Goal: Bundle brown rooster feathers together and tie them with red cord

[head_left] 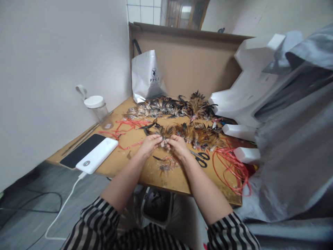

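My left grip (pixel 151 145) and my right grip (pixel 179 145) are both pinched tight on the low end of a small bunch of brown feathers (pixel 166 132). It is over the middle of the brown wooden table (pixel 170 181), just in front of a row of gold-brown feather bunches (pixel 201 134). Behind that is a long row of dark and pale feather bunches (pixel 160 107).

I think the bunches in the two rows are done, because they lie side by side. The one I hold looks not done yet. I can't tell if any string goes around it. Lots of thin red plastic string (pixel 231 166) is left on my right, so I guess there can be more to do. Black-handled scissors (pixel 202 159) lie close to my right wrist, not in use
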Available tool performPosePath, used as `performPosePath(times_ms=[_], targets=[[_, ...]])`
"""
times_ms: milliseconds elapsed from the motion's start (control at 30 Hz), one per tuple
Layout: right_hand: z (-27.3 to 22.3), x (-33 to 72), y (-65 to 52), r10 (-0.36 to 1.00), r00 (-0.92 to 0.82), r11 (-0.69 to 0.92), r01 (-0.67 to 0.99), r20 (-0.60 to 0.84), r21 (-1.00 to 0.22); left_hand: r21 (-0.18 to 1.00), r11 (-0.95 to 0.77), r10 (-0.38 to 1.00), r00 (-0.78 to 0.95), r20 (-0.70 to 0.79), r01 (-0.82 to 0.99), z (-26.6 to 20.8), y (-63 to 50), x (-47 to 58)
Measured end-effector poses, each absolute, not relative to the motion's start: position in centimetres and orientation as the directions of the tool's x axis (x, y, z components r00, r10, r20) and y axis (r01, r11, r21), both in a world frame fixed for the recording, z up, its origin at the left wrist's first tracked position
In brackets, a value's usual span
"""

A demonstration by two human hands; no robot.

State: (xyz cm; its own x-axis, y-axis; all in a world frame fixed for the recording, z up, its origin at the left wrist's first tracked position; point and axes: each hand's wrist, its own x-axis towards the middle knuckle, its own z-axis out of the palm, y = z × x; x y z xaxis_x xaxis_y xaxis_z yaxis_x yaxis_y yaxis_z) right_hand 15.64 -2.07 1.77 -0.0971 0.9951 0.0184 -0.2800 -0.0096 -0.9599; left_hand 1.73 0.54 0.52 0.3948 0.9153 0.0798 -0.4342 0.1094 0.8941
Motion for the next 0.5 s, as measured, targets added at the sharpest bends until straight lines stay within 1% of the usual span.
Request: performPosePath(times_ms=[67, 133, 233, 300, 400, 500], targets=[[1.68, 15.57, -2.04, 0.995, -0.097, -0.028, -0.304, 0.002, -0.952, 0.901, 0.105, 0.922, 0.381, 0.071, -0.422, 0.49, 0.61, 1.77], [1.63, 15.41, -2.02, 0.998, -0.062, -0.014, -0.296, 0.004, -0.955, 0.926, 0.052, 0.941, 0.328, 0.08, -0.375, 0.49, 0.66, 1.89], [1.67, 15.15, -2.02, 1.0, 0.007, 0.023, -0.223, 0.022, -0.975, 0.954, -0.038, 0.962, 0.248, 0.116, -0.299, 0.46, 0.7, 2.07], [1.75, 15.07, -2.03, 0.999, 0.035, 0.037, -0.169, 0.031, -0.985, 0.959, -0.072, 0.962, 0.235, 0.139, -0.273, 0.42, 0.69, 2.11], [1.88, 15.16, -2.03, 0.998, 0.05, 0.041, -0.147, 0.034, -0.988, 0.962, -0.061, 0.959, 0.253, 0.131, -0.267, 0.41, 0.61, 2.12], [1.95, 15.42, -1.98, 0.996, 0.082, 0.057, -0.151, 0.045, -0.987, 0.962, 0.018, 0.968, 0.246, 0.051, -0.273, 0.47, 0.49, 2.16]])
